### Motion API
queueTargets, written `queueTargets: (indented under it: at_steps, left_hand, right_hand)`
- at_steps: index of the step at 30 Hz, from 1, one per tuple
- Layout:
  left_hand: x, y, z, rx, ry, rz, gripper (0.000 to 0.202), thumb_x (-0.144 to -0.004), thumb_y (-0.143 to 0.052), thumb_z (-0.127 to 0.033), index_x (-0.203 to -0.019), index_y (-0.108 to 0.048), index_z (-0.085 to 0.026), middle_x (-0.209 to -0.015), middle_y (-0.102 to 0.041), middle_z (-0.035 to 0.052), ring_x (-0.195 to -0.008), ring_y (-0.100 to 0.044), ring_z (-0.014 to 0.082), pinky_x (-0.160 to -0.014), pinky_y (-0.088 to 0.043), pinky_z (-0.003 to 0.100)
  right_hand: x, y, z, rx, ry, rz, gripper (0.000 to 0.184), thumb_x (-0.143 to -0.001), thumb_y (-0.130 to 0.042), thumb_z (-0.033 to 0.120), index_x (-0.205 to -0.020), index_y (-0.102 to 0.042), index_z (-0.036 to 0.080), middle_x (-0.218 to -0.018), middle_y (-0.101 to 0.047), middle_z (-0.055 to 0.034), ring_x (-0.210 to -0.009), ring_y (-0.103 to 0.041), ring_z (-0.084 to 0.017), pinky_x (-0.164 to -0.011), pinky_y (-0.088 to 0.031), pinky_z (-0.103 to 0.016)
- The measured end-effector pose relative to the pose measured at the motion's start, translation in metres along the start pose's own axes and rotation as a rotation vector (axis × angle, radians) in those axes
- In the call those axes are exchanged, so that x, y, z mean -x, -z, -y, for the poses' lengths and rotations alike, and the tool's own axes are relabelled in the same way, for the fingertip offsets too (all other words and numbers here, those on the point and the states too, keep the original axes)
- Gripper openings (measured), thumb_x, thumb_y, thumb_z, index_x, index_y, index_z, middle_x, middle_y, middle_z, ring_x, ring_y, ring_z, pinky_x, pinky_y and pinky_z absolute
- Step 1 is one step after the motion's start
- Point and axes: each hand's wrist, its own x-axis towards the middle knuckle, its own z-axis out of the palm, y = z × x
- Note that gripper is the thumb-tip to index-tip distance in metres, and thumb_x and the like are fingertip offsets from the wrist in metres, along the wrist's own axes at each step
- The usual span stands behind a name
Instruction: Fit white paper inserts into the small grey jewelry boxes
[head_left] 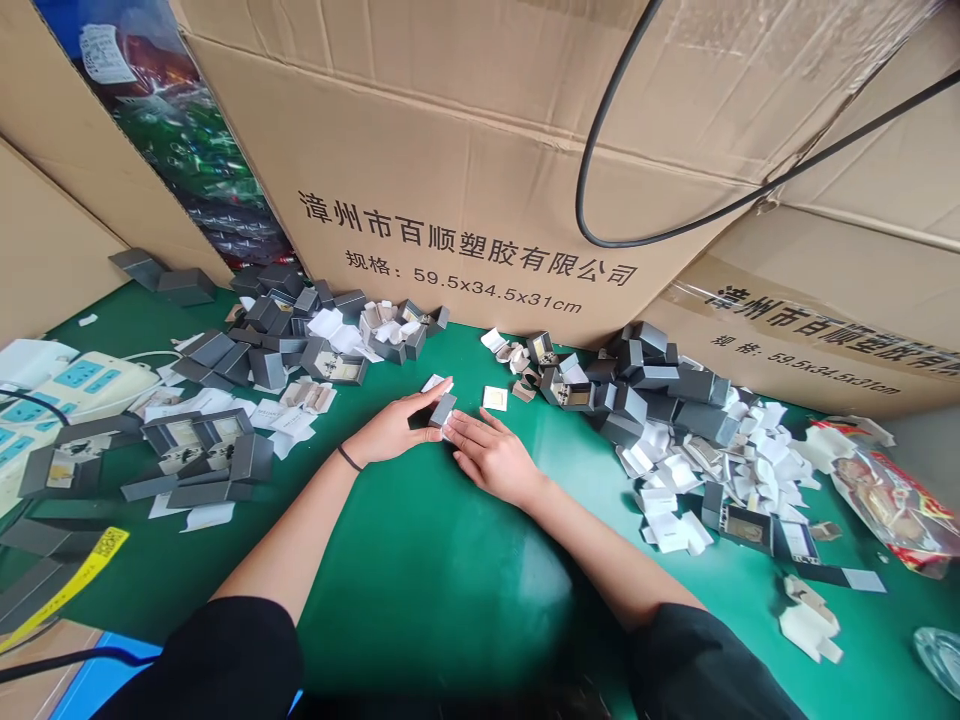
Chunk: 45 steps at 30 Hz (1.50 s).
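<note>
Between my two hands, over the green table, is a small dark grey box [442,411]. My left hand [394,428] grips it from the left, thumb at the near side and fingers at the far side. A bit of white shows at the box's far end. My right hand [495,455] lies against the box's right side, fingers together and its fingertips touching it; whether they grip is hard to see. Just beyond my right hand, a square white card [495,398] with a pale yellowish middle lies flat on the table.
Grey boxes and white paper pieces are heaped at left [247,350] and right [675,390]. Large cardboard cartons [450,150] stand behind, with a black cable [581,180] hanging before them. A power strip [75,400] lies far left, a food packet [892,500] far right.
</note>
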Motion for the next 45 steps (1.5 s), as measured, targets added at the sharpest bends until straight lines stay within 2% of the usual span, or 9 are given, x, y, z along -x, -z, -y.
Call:
queueTargets:
  at_steps: [5, 8, 11, 14, 17, 21, 24, 32, 45]
  left_hand:
    - [0.002, -0.005, -0.002, -0.03, 0.052, -0.107, 0.074, -0.079, -0.054, -0.055, -0.142, -0.032, -0.022, -0.139, -0.047, 0.008, -0.128, -0.043, 0.0263, -0.107, -0.034, 0.041]
    - [0.001, -0.006, -0.003, 0.055, 0.031, -0.13, 0.067, -0.081, -0.05, -0.057, -0.136, -0.044, -0.019, -0.142, -0.042, 0.0083, -0.132, -0.037, 0.0275, -0.109, -0.031, 0.04]
    - [0.002, -0.009, -0.007, 0.225, 0.023, -0.155, 0.071, -0.081, -0.048, -0.061, -0.135, -0.045, -0.014, -0.138, -0.047, 0.0126, -0.127, -0.044, 0.0296, -0.104, -0.038, 0.04]
    - [0.003, -0.018, -0.015, 0.352, -0.002, -0.13, 0.072, -0.082, -0.047, -0.061, -0.134, -0.045, -0.012, -0.134, -0.051, 0.0147, -0.122, -0.049, 0.0308, -0.101, -0.041, 0.042]
    - [0.004, -0.032, -0.024, 0.411, -0.003, -0.086, 0.065, -0.084, -0.046, -0.057, -0.134, -0.045, -0.016, -0.136, -0.049, 0.0125, -0.123, -0.047, 0.0304, -0.101, -0.041, 0.042]
    - [0.001, -0.051, -0.033, 0.555, 0.094, -0.212, 0.059, -0.088, -0.044, -0.05, -0.139, -0.036, -0.02, -0.143, -0.041, 0.0102, -0.127, -0.044, 0.027, -0.1, -0.043, 0.039]
    - [-0.003, -0.061, -0.034, 0.635, 0.2, -0.254, 0.058, -0.085, -0.049, -0.05, -0.13, -0.044, -0.014, -0.133, -0.051, 0.0138, -0.118, -0.052, 0.0266, -0.096, -0.047, 0.038]
    - [-0.003, -0.063, -0.037, 0.748, 0.3, -0.274, 0.044, -0.078, -0.061, -0.046, -0.106, -0.06, -0.012, -0.101, -0.067, 0.0087, -0.088, -0.063, 0.0199, -0.081, -0.052, 0.034]
    - [-0.003, -0.068, -0.037, 0.742, 0.348, -0.377, 0.046, -0.071, -0.069, -0.044, -0.101, -0.063, -0.011, -0.078, -0.068, 0.0051, -0.071, -0.064, 0.0174, -0.068, -0.055, 0.031]
  right_hand:
    - [0.002, -0.002, 0.005, -0.125, -0.081, -0.054, 0.041, -0.089, -0.045, 0.02, -0.129, -0.05, 0.016, -0.133, -0.052, -0.0111, -0.131, -0.039, -0.02, -0.107, -0.038, -0.041]
    - [0.002, 0.0, 0.002, -0.459, -0.197, -0.194, 0.033, -0.089, -0.044, 0.025, -0.119, -0.058, 0.02, -0.127, -0.057, -0.0098, -0.121, -0.051, -0.02, -0.098, -0.048, -0.039]
    - [-0.001, 0.001, -0.001, -0.923, -0.507, -0.357, 0.033, -0.089, -0.043, 0.039, -0.113, -0.058, 0.02, -0.11, -0.063, -0.0097, -0.091, -0.065, -0.019, -0.071, -0.058, -0.034]
    - [-0.007, -0.002, -0.001, -1.363, -0.688, -0.245, 0.04, -0.085, -0.047, 0.049, -0.109, -0.055, 0.017, -0.078, -0.064, -0.0034, -0.059, -0.063, -0.014, -0.045, -0.052, -0.025]
    - [-0.012, -0.001, 0.003, -1.555, -0.694, -0.076, 0.039, -0.078, -0.058, 0.05, -0.096, -0.054, 0.016, -0.055, -0.057, 0.0034, -0.04, -0.054, -0.01, -0.034, -0.039, -0.018]
    - [-0.011, 0.003, 0.003, -1.54, -0.781, -0.222, 0.032, -0.074, -0.063, 0.045, -0.083, -0.052, 0.016, -0.05, -0.055, 0.0054, -0.034, -0.046, -0.006, -0.03, -0.026, -0.014]
    - [-0.009, 0.004, 0.001, -1.456, -0.807, -0.353, 0.032, -0.074, -0.064, 0.045, -0.085, -0.052, 0.017, -0.049, -0.054, 0.0068, -0.033, -0.045, -0.006, -0.03, -0.027, -0.015]
    - [-0.009, 0.003, 0.002, -1.394, -0.839, -0.278, 0.041, -0.075, -0.059, 0.053, -0.094, -0.05, 0.018, -0.057, -0.062, 0.0033, -0.044, -0.061, -0.013, -0.043, -0.051, -0.022]
    - [-0.001, -0.003, -0.004, -1.174, -0.775, -0.242, 0.028, -0.083, -0.05, 0.048, -0.084, -0.049, 0.02, -0.048, -0.057, 0.0061, -0.031, -0.047, -0.008, -0.028, -0.03, -0.016]
